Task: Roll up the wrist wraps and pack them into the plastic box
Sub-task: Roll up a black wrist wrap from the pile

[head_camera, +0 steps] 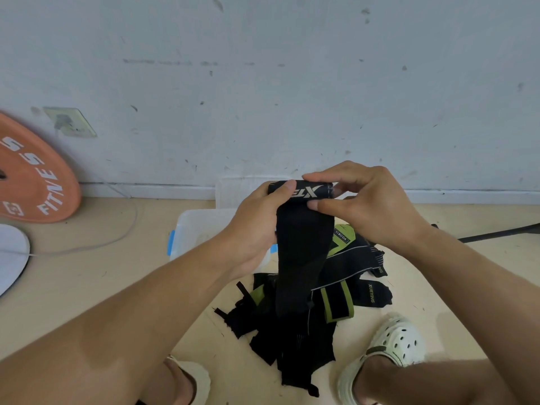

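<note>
Both grips closed — left hand (257,226) and right hand (362,206) pinching the black wrist wrap (304,244)

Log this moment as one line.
left hand: holds wrap | right hand: rolling top end | box: behind | pile: on floor

Black wrist wrap (302,252), white lettering; black-and-lime pile (330,305); orange plate (32,182).
</note>
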Available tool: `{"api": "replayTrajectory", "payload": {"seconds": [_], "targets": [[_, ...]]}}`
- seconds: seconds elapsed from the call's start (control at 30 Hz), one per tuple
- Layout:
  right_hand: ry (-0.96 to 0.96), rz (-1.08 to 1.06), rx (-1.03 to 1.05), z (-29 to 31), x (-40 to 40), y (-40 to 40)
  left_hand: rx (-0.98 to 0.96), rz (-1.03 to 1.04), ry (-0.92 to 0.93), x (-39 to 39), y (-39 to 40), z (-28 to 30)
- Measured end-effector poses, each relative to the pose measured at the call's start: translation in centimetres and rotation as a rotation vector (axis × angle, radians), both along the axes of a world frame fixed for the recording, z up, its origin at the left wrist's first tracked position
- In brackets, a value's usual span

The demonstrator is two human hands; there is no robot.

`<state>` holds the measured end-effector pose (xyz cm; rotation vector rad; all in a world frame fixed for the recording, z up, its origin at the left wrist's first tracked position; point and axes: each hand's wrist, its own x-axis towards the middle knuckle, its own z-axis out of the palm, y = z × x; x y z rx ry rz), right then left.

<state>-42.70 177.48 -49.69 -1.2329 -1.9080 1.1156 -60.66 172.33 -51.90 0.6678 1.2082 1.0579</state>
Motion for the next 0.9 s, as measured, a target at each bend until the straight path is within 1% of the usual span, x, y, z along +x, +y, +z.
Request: {"api": "replayTrajectory", "payload": {"seconds": [0.1, 0.17, 0.37, 0.57, 0.67, 0.9], "targets": [[0.021, 0.025, -0.036, 0.1, 0.0, 0.0, -0.008, 0.047, -0.037, -0.2, 0.1, 0.1], [0.048, 0.025, -0.091, 0.2, 0.1, -0.1, 0.006, 0.060, -0.016, -0.2, 0.1, 0.1], [0.135, -0.016, -0.232, 0.4, 0.2, 0.0, 0.118, -0.028, 0.110, -0.3, 0.1, 0.1], [0.219, 0.016, -0.407, -0.1, 0.7, 0.5, 0.182, -0.125, 0.289, -0.9, 0.2, -0.5], [0.161, 0.049, -0.390, -0.3, 0.9, 0.6, 0.200, -0.156, 0.334, -1.0, 0.2, -0.7], [-0.014, 0.077, -0.224, -0.2, 0.9, 0.5, 0.210, -0.143, 0.358, -0.9, 0.0, -1.0]]}}
